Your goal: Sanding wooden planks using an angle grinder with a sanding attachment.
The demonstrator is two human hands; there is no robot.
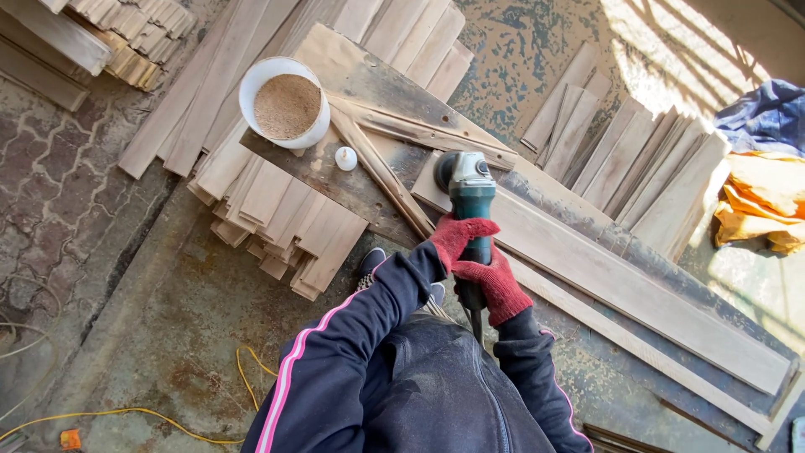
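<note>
Outdoor workbench (pixel 369 80), strewn with planks. Our left hand (pixel 457 235) and right hand (pixel 496 285) both clamp the angle grinder (pixel 470 197). Its disc is hidden against the board (pixel 637 285).

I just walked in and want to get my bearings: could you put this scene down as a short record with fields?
Place: outdoor work spot, worn bench on stained ground
Left hand: red glove, gripping the grinder's body
Right hand: red glove, gripping the grinder's rear handle
Tool: green grinder, head resting on a long plank
Nearby: white bucket full of sawdust, small white knob beside it
Stock: stack of short boards left of the bench
Floor: yellow cable
Clothing: dark sleeves with pink stripes
</note>
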